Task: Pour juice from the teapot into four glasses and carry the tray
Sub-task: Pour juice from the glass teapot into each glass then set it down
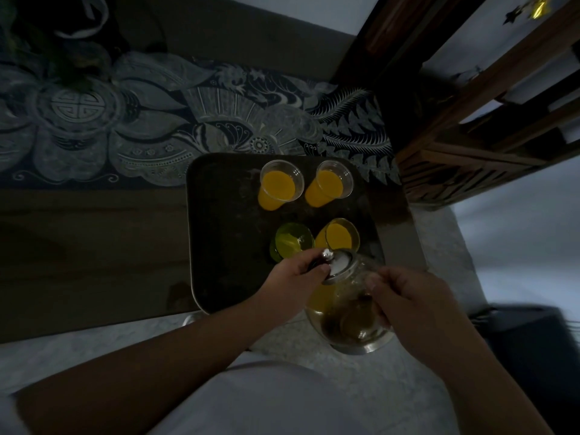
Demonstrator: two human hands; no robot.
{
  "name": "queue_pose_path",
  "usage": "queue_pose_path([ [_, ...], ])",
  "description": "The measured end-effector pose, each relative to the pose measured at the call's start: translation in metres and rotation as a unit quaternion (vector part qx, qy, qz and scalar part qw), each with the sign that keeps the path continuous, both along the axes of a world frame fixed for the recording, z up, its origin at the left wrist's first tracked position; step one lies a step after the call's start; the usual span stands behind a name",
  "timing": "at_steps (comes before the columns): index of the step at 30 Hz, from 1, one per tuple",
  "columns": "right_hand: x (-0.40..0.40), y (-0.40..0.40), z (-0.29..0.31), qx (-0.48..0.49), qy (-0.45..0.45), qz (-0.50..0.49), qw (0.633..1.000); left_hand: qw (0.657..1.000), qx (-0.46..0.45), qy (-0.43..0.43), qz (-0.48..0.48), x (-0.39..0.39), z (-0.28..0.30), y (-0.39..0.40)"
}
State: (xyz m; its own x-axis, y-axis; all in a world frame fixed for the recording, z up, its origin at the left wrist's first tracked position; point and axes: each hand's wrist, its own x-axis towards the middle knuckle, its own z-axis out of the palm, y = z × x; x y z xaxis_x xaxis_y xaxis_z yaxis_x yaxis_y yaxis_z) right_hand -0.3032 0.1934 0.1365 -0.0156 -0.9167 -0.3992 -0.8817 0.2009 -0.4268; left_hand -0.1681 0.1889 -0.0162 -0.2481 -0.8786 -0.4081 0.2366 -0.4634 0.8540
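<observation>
A dark tray (pixel 219 221) lies on the table with four glasses. Two far glasses (pixel 280 183) (pixel 330 183) and the near right glass (pixel 339 235) hold orange juice. The near left glass (pixel 292 241) shows a little yellow-green liquid at its bottom. A clear glass teapot (pixel 342 306) with some juice inside is tipped toward the near glasses. My right hand (pixel 411 306) grips the teapot's handle. My left hand (pixel 295 277) presses on the teapot's metal lid (pixel 340 265).
A patterned dark cloth (pixel 157 127) covers the table behind the tray. A wooden lattice stand (pixel 470 146) rises at the right. A dark object (pixel 533 340) sits on the pale floor at the right. The scene is dim.
</observation>
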Motion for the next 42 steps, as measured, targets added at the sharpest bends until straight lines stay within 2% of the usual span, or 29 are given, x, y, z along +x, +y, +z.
queue_pose_path([
  [12,0.003,-0.003,-0.001,-0.032,0.059,0.060,0.996,1.000,-0.021,0.005,-0.004,0.003,-0.003,-0.002],
  [20,0.006,-0.005,-0.002,-0.040,0.085,0.079,0.992,1.000,-0.003,0.010,-0.001,0.002,-0.007,-0.004],
  [42,0.015,-0.005,0.000,-0.050,0.101,0.097,0.989,0.996,-0.022,0.088,0.015,0.008,-0.004,-0.004],
])
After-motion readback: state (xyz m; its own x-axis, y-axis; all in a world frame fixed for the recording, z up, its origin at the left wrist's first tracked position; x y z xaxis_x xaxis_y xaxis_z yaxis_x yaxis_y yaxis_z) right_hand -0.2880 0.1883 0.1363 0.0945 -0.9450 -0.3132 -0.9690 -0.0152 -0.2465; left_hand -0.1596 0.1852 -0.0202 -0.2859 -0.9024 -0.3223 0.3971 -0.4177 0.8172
